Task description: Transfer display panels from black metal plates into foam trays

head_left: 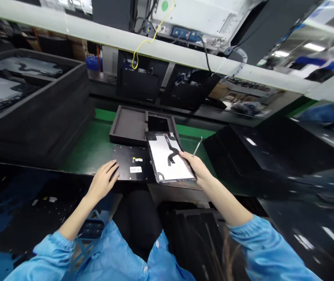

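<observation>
My right hand (195,167) grips the right edge of a flat panel (168,160) with a white back and a black ribbon cable across it, holding it tilted over the green bench. My left hand (104,180) lies with fingers spread on the left end of a black plate (130,166) that carries a white label and a small yellow sticker. The panel overlaps the plate's right end. A thin metal tool (198,147) sticks up just behind my right hand.
A black foam tray (128,127) with compartments sits behind the panel. A tall stack of black trays (35,105) holding panels stands at the left. Black glossy sheets (272,156) lie at the right. A white rail (155,48) with cables crosses overhead.
</observation>
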A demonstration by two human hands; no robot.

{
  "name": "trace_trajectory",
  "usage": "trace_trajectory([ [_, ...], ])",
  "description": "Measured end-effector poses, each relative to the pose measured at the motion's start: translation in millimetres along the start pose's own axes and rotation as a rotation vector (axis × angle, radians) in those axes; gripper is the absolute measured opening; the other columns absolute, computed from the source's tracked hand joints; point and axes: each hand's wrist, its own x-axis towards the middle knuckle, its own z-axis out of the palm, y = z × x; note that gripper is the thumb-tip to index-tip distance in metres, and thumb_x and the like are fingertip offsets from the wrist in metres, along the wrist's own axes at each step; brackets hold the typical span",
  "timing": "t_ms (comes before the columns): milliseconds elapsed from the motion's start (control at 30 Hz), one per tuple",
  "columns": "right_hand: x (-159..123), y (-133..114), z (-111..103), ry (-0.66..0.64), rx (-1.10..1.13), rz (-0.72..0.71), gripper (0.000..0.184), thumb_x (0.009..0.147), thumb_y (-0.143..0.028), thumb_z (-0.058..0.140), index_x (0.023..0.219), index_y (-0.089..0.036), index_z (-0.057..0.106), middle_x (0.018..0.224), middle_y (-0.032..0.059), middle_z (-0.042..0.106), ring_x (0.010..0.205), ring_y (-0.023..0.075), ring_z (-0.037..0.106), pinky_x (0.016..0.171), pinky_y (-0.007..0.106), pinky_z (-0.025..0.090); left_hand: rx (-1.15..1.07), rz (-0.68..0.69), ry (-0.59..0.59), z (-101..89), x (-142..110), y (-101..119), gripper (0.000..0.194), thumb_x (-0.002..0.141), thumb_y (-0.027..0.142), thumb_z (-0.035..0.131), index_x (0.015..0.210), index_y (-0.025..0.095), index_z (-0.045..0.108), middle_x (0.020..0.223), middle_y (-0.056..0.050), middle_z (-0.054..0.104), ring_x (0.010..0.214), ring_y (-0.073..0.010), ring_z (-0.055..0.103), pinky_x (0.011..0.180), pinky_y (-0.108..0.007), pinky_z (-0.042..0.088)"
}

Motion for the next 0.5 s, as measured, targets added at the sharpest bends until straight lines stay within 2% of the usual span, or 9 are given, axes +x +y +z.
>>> trace_trajectory([
  [67,29,-1,15,-0.014,0.019,0.043,0.02,0.092,-0.031,0.082,0.103,-0.014,0.079,0.096,0.0116,0.085,0.074,0.0218,0.079,0.065,0.03,0.067,0.012,-0.065,-0.024,10.2,-18,-12,0.054,0.113,0.042,0.047,0.166,0.028,0.049,0.174,-0.007,0.047,0.16,-0.0295,0.046,0.131,-0.054,0.042],
  [133,60,-6,34,0.005,0.009,-0.001,0.016,0.094,-0.027,0.08,0.102,-0.013,0.079,0.096,0.0116,0.084,0.073,0.0211,0.079,0.066,0.031,0.067,0.03,-0.102,0.004,23.8,-30,-17,0.057,0.115,0.038,0.042,0.171,0.03,0.04,0.177,-0.006,0.042,0.164,-0.0276,0.041,0.134,-0.055,0.035],
  [233,111,-19,67,0.044,-0.01,-0.118,0.013,0.094,-0.024,0.079,0.102,-0.013,0.078,0.094,0.0101,0.084,0.074,0.02,0.078,0.071,0.031,0.068,0.065,-0.134,0.089,40.3,-35,-14,0.055,0.115,0.034,0.039,0.17,0.03,0.042,0.177,-0.007,0.042,0.164,-0.0261,0.04,0.134,-0.053,0.031],
  [333,158,-43,95,0.1,-0.01,-0.196,0.01,0.091,-0.021,0.081,0.098,-0.013,0.078,0.087,0.0074,0.082,0.074,0.0184,0.076,0.073,0.03,0.066,0.08,-0.131,0.111,46.1,-34,-12,0.054,0.114,0.033,0.039,0.168,0.029,0.044,0.176,-0.007,0.044,0.163,-0.0255,0.042,0.132,-0.051,0.033],
  [433,195,-72,106,0.183,-0.025,-0.265,0.012,0.084,-0.019,0.087,0.09,-0.013,0.078,0.078,0.004,0.079,0.07,0.0168,0.073,0.072,0.028,0.064,0.09,-0.121,0.104,46.5,-35,-15,0.055,0.114,0.032,0.038,0.169,0.03,0.044,0.176,-0.007,0.043,0.163,-0.0253,0.042,0.131,-0.05,0.034],
  [500,211,-89,99,0.24,-0.031,-0.295,0.015,0.081,-0.018,0.089,0.09,-0.013,0.078,0.075,0.0028,0.077,0.069,0.0165,0.072,0.072,0.027,0.064,0.099,-0.109,0.103,47.9,-36,-19,0.056,0.114,0.031,0.039,0.17,0.031,0.041,0.177,-0.006,0.041,0.163,-0.0246,0.041,0.131,-0.049,0.034],
])
